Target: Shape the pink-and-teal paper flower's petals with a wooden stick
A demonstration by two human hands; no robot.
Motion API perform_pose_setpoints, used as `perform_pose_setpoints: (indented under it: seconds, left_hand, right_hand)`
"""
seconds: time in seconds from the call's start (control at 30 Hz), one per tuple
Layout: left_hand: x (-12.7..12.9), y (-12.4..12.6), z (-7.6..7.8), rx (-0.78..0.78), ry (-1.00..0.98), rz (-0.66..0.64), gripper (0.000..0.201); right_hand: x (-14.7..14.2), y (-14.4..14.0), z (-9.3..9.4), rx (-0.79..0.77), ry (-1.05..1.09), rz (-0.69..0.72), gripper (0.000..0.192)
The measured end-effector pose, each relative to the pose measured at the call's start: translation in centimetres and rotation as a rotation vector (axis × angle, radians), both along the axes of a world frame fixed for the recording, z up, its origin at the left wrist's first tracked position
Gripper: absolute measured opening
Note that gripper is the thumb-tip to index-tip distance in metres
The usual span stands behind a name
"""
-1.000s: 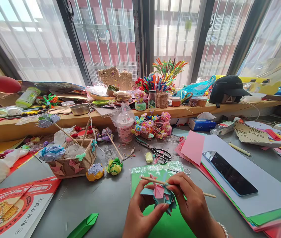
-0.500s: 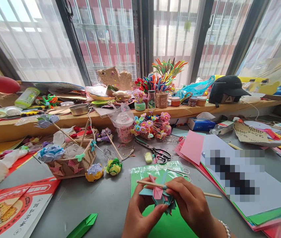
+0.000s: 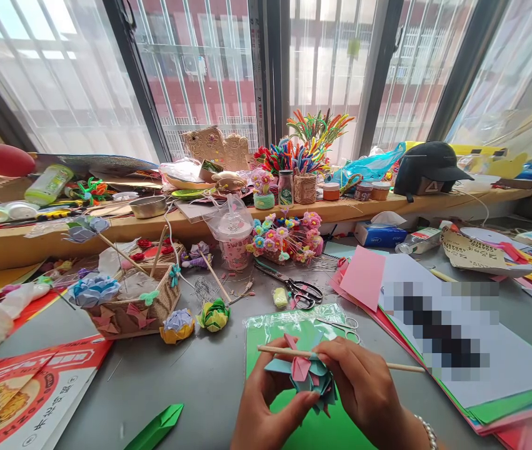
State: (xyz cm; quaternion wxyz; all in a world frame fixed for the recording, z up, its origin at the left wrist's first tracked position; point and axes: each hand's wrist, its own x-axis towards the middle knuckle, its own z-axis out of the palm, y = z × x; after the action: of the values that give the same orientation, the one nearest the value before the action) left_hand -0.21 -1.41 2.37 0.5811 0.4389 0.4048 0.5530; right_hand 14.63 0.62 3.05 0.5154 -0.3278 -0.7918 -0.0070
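Observation:
A blue and pink folded paper flower [image 3: 300, 370] is in my left hand [image 3: 266, 403], whose thumb presses its near side while the fingers support it from behind. My right hand [image 3: 364, 390], with a beaded bracelet at the wrist, grips a thin wooden stick [image 3: 405, 367]. The stick lies crosswise over the flower's upper petals; my right fingertips cover part of both. Beneath the hands is a green sheet in a clear sleeve [image 3: 257, 334]. Small white-handled scissors [image 3: 351, 329] rest on its upper right corner. A folded green paper piece [image 3: 155, 427] lies to the left.
Black-handled scissors [image 3: 306, 292] lie beyond the sleeve. Stacked coloured paper [image 3: 504, 331] spreads on the right. Two folded paper flowers, one yellow-green [image 3: 214, 314], sit beside a cardboard box [image 3: 129, 319] at left. A plastic cup [image 3: 236, 244] stands before the crowded wooden sill [image 3: 190, 219].
The paper flower has turned and shifted slightly between my fingers. The stick's right end reaches a little farther right. Both hands keep nearly the same grip.

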Motion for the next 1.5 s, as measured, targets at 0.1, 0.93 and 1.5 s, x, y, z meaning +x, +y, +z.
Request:
perform_pose_setpoints:
  seconds: [0.1, 0.93, 1.5]
  left_hand:
    - [0.0, 0.1, -0.3, -0.010, -0.035, -0.020, 0.054]
    - [-0.1, 1.1, -0.8, 0.000, -0.205, 0.016, 0.047]
    - [-0.4, 0.9, -1.0, 0.048, -0.102, 0.018, 0.049]
  right_hand:
    - [0.0, 0.0, -0.1, -0.047, -0.004, 0.006, 0.016]
    - [0.9, -0.4, 1.4, -0.213, 0.038, 0.117, 0.012]
    - [0.7, -0.3, 1.5, -0.363, 0.103, 0.209, 0.016]
